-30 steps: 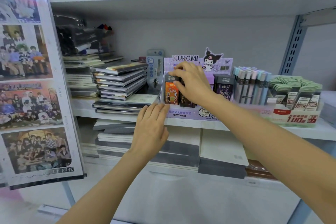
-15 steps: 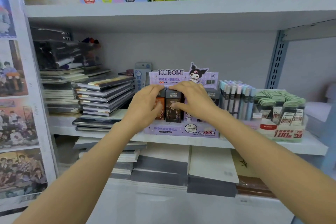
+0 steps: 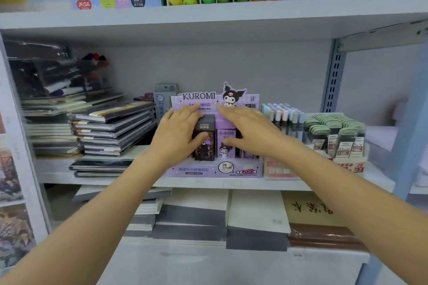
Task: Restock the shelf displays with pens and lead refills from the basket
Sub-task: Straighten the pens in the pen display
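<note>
Lead refills (image 3: 226, 143), KUROMI display (image 3: 215, 170), seemingly 2B

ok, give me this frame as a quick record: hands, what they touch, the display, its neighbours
left hand: fingers straight across the top of the dark pack, thumb on its front
right hand: flat, fingers straight, thumb on the front of the lilac pack
box: Kuromi display on the shelf, packs upright inside
left of box: notebooks, stacked
right of box: pens, upright
</note>
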Tool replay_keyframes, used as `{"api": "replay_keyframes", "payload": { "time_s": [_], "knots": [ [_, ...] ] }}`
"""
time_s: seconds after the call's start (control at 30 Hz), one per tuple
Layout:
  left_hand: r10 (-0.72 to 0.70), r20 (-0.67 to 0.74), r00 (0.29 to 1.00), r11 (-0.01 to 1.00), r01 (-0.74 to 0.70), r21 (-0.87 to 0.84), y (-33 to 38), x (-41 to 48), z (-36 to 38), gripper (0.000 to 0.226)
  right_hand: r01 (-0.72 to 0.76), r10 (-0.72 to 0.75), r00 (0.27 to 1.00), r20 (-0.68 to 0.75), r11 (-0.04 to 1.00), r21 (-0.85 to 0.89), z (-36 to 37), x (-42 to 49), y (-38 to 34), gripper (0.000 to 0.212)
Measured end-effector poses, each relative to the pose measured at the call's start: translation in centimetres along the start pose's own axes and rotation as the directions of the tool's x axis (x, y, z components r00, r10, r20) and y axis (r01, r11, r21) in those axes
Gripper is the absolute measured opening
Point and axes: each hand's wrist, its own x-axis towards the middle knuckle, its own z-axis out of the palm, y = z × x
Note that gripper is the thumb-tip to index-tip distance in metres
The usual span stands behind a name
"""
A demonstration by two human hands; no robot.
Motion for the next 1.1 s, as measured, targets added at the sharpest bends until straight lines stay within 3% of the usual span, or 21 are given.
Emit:
{"api": "replay_keyframes", "payload": {
  "time_s": [0.1,0.27,0.37,0.43,0.53,0.7,0.77,0.83,0.93,1.03,1.1],
  "knots": [
    [0.019,0.008,1.0,0.999,-0.019,0.026,1.0,-0.8,0.6,0.071,-0.062,0.06,0.998,-0.022,0.994,-0.091,0.4,-1.0,0.6,0.081],
    [0.02,-0.012,1.0,0.999,-0.02,0.04,1.0,-0.6,1.1,0.069,-0.108,0.099,0.988,-0.116,0.992,-0.071,1.0,-0.9,-0.2,0.067],
    [0.002,0.005,1.0,1.0,-0.002,0.024,0.7,-0.6,1.1,0.069,-0.084,0.084,0.992,-0.096,0.996,0.011,0.8,-0.8,-0.4,0.067],
    [-0.017,0.0,1.0,1.0,0.017,-0.008,0.9,-0.7,1.0,0.07,-0.111,0.123,0.989,-0.081,0.985,0.135,0.0,-1.2,0.0,0.07],
    [-0.033,-0.028,0.999,0.999,0.032,-0.035,2.3,-0.6,1.0,0.072,-0.184,0.205,0.971,-0.119,0.968,0.169,-0.7,-2.2,0.8,0.071],
    [-0.107,0.038,0.994,0.992,0.109,-0.065,4.5,0.2,1.3,0.064,-0.167,0.182,0.981,-0.073,0.971,0.172,-0.2,-2.4,-0.6,0.04],
    [-0.114,0.041,0.993,0.991,0.116,-0.06,4.4,-0.1,1.2,0.065,-0.141,0.164,0.982,-0.096,0.968,0.207,-0.5,-2.7,-0.5,0.039],
    [-0.094,-0.014,0.995,0.993,0.093,-0.07,4.5,-1.0,0.9,0.067,-0.096,0.143,0.975,-0.17,0.961,0.259,-1.4,-3.8,0.4,0.044],
    [0.035,-0.128,0.991,0.991,-0.051,-0.126,6.7,-2.9,0.9,0.065,-0.11,0.181,0.935,-0.304,0.965,0.237,-3.1,-6.0,2.8,0.046],
    [0.167,-0.022,0.986,0.981,-0.169,-0.1,9.2,-4.6,2.7,0.059,-0.193,0.251,0.932,-0.262,0.955,0.225,-3.6,-8.9,4.1,0.054],
    [0.135,0.031,0.99,0.985,-0.13,-0.117,9.7,-5.3,4.3,0.049,-0.171,0.23,0.935,-0.27,0.959,0.226,-2.4,-11.0,3.7,0.05]
  ]
}}
